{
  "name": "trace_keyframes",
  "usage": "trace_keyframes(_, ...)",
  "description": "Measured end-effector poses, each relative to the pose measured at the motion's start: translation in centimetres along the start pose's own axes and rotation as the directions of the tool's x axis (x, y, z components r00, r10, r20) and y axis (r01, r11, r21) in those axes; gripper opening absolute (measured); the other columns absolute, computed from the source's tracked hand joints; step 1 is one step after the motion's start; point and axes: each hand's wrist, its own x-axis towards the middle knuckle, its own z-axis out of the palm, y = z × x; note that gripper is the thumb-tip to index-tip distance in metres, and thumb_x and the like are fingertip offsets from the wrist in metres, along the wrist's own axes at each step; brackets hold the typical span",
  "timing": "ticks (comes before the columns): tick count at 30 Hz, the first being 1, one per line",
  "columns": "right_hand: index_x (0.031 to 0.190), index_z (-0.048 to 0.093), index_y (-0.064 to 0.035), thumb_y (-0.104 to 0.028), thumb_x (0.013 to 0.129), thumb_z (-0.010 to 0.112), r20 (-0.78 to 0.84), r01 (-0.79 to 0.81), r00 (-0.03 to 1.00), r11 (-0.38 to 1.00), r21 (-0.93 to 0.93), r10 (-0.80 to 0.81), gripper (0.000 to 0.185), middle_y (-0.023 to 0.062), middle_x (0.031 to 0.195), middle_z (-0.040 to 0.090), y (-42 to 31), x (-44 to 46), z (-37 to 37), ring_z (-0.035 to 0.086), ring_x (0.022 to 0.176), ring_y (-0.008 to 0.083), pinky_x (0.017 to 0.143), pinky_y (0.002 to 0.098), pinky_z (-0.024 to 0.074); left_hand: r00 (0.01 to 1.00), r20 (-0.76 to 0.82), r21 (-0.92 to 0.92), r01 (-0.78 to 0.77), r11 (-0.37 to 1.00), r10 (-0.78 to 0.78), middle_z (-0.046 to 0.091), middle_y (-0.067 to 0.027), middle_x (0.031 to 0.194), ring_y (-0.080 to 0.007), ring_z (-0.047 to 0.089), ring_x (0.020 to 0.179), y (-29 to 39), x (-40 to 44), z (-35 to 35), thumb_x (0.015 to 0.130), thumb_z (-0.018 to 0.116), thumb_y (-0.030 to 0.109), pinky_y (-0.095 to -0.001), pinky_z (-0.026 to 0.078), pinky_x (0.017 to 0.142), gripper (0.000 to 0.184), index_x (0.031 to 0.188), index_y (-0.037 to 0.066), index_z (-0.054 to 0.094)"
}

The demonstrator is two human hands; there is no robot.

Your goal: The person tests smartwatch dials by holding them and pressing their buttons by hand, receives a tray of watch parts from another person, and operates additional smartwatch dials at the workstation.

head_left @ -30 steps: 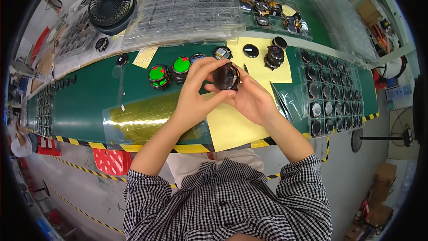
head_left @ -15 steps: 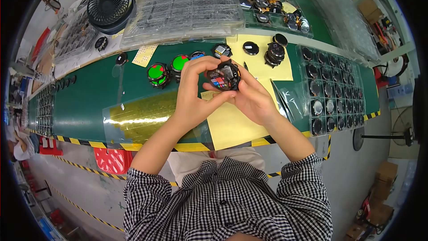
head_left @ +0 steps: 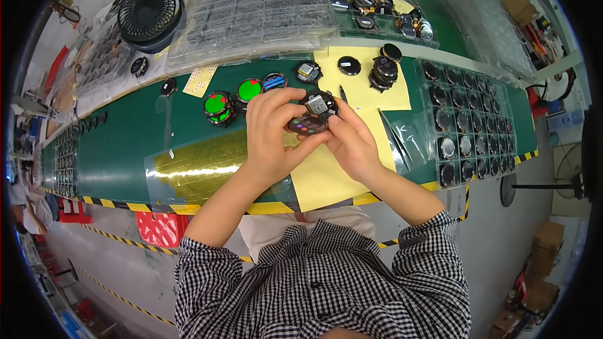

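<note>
An opened watch body (head_left: 319, 104) with its silver inside facing up is between my hands. Its lit screen part (head_left: 308, 125) tilts down at the lower left. My left hand (head_left: 271, 130) has its fingers wrapped round the screen part's left side. The fingers of my right hand (head_left: 352, 141) close on the right side of the watch body. Beyond them lie another open watch (head_left: 308, 72) and one with a blue inside (head_left: 274, 81). Two green-faced watches, one (head_left: 249, 90) nearer and one (head_left: 216, 103) farther left, stand beside my left hand.
A tray of round dark parts (head_left: 465, 122) lies at the right. Stacked watches (head_left: 384, 73) and a round part (head_left: 349, 65) rest on yellow paper (head_left: 394, 97). Tweezers (head_left: 397, 138) lie right of my hands. Clear trays (head_left: 251, 25) and a black fan (head_left: 148, 14) stand behind.
The screen part has swung down and away from the watch body, baring the silver inside. Both hands have shifted slightly, and the whole view has moved a little.
</note>
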Motion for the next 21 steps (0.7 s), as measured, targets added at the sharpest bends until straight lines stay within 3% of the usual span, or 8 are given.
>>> trace_keyframes(11,0.133,0.041,0.0022,-0.012,0.103,0.036,-0.104,0.02,0.995,0.997,0.076,-0.012,0.034,0.014,0.116,0.06,0.19,0.11,0.1,0.065,0.099,0.023,0.09,0.0352,0.0521,0.998,0.023,0.031,-0.052,0.998,0.051,0.058,-0.0114,0.117,-0.031,0.056,0.103,0.08,-0.43,0.54,0.066,0.085,0.023,-0.0456,0.04,0.087,0.054,0.108,0.01,0.054)
trace_keyframes(21,0.129,0.045,0.0042,-0.009,0.101,0.036,-0.11,0.034,0.993,0.998,0.049,-0.029,0.032,0.0132,0.114,0.06,-0.04,0.16,-0.1,0.064,0.099,0.0221,0.088,0.0372,0.0546,0.994,0.002,0.079,-0.106,0.991,0.106,0.057,-0.011,0.116,-0.03,0.057,0.102,0.46,-0.52,0.97,0.063,0.085,0.02,-0.0448,0.042,0.084,0.057,0.109,0.009,0.054)
